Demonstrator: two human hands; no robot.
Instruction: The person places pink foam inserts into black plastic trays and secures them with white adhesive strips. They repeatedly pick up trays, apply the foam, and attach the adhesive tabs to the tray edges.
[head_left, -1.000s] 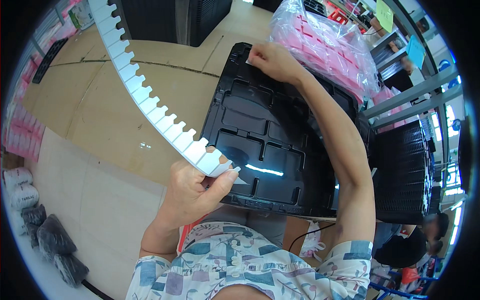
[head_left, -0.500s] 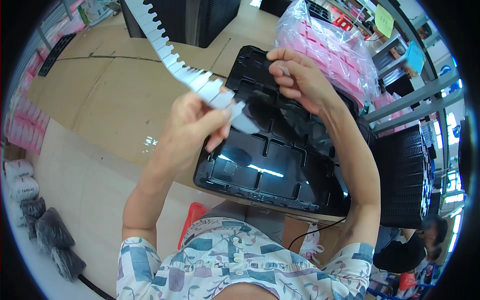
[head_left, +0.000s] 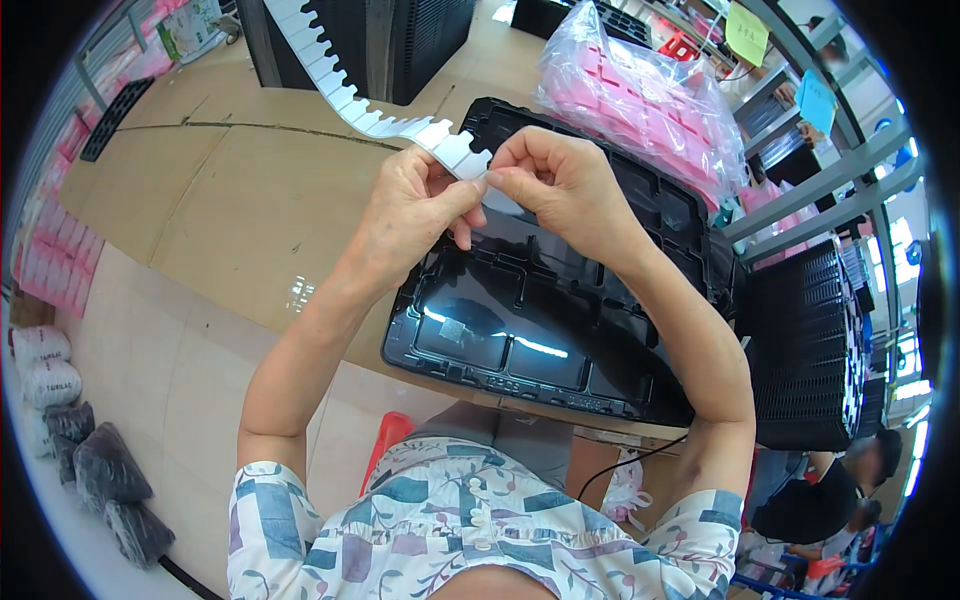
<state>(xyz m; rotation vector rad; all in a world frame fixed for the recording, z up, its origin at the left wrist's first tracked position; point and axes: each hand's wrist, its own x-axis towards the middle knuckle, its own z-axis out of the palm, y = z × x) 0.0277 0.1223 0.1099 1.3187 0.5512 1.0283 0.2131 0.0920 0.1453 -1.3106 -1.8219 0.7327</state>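
A long white strip of stickers with notched edges (head_left: 345,103) curves from the far left to my hands. My left hand (head_left: 415,210) is closed around its near end, thumb on top. The fingertips of my right hand (head_left: 560,185) are pinched together at the tip of that end, against my left thumb. Whether a single sticker has come loose there is too small to tell. Beneath both hands lies a shiny black plastic tray (head_left: 545,362) with several shallow compartments. A small translucent square (head_left: 453,330) shows in its near left compartment.
Brown cardboard (head_left: 235,190) covers the table. Stacks of black trays stand at the back (head_left: 425,50) and on the right (head_left: 800,345). Pink pieces in a clear plastic bag (head_left: 640,105) lie beyond the tray. A grey metal rack (head_left: 815,195) rises on the right. Another person (head_left: 815,505) is at lower right.
My right hand has come down and left from over the tray's far edge to the strip's end. My left hand has drawn the strip's end slightly up and turned it.
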